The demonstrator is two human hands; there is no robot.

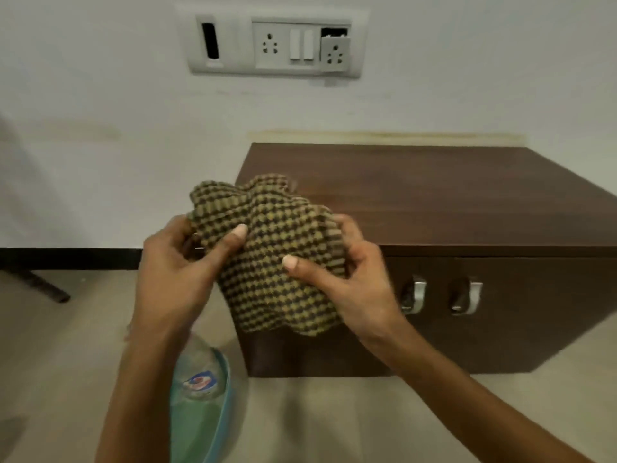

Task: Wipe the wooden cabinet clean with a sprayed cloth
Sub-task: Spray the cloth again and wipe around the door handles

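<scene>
A bunched olive-and-brown checked cloth (pixel 267 248) is held up in front of me by both hands, over the front left corner of the dark wooden cabinet (pixel 434 195). My left hand (pixel 173 272) grips its left side, thumb pressed on the fabric. On the right side, my right hand (pixel 354 279) clutches it with the thumb on top. A clear plastic bottle (pixel 200 389) with greenish liquid and a blue-red label sits low under my left forearm; its top is hidden.
The cabinet stands against a white wall and has two metal handles (pixel 414 295) on its front. A switchboard with sockets (pixel 273 45) is on the wall above. A dark rod (pixel 40 285) lies on the beige floor at left.
</scene>
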